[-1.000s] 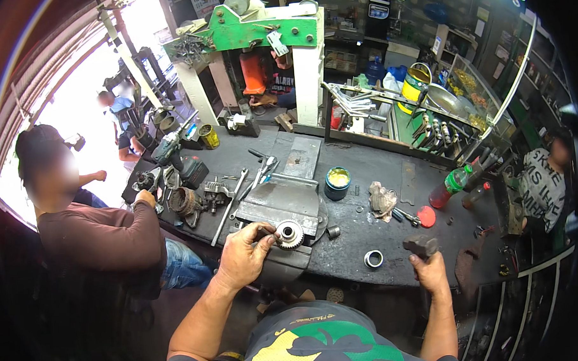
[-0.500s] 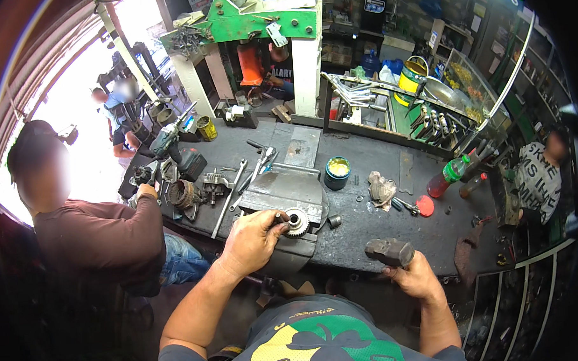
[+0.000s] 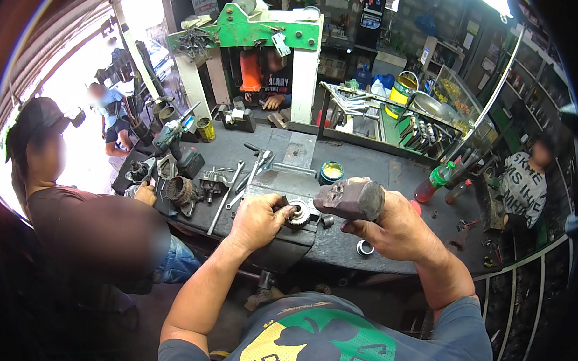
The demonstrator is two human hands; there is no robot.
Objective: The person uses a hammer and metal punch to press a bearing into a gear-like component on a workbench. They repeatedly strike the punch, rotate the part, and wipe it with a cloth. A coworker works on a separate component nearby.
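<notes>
My left hand (image 3: pixel 257 221) is closed round a short dark metal rod (image 3: pixel 285 200), thumb and fingers pinching it at the side of a toothed metal gear (image 3: pixel 299 222). That gear lies on the jaws of a heavy grey bench vise (image 3: pixel 283 182); whether they clamp it I cannot tell. Raised above the bench, just right of the gear, my right hand (image 3: pixel 402 230) grips a hammer (image 3: pixel 350 200). Its blocky dark steel head points toward the gear, and its handle is hidden by my fingers. A small dark sleeve (image 3: pixel 327 221) stands beside the vise.
A shiny metal ring (image 3: pixel 365 247) lies near the bench's front edge. Behind the vise are a grease tub (image 3: pixel 331 172) and wrenches (image 3: pixel 235 182). A co-worker (image 3: pixel 90 232) handles parts on the left. Bottles (image 3: pixel 434 182) stand at right; a green press (image 3: pixel 258 29) rises behind.
My right hand has brought the hammer up and left, close to the gear. My left hand keeps its pinch on the rod at the gear. The shiny ring has come into sight.
</notes>
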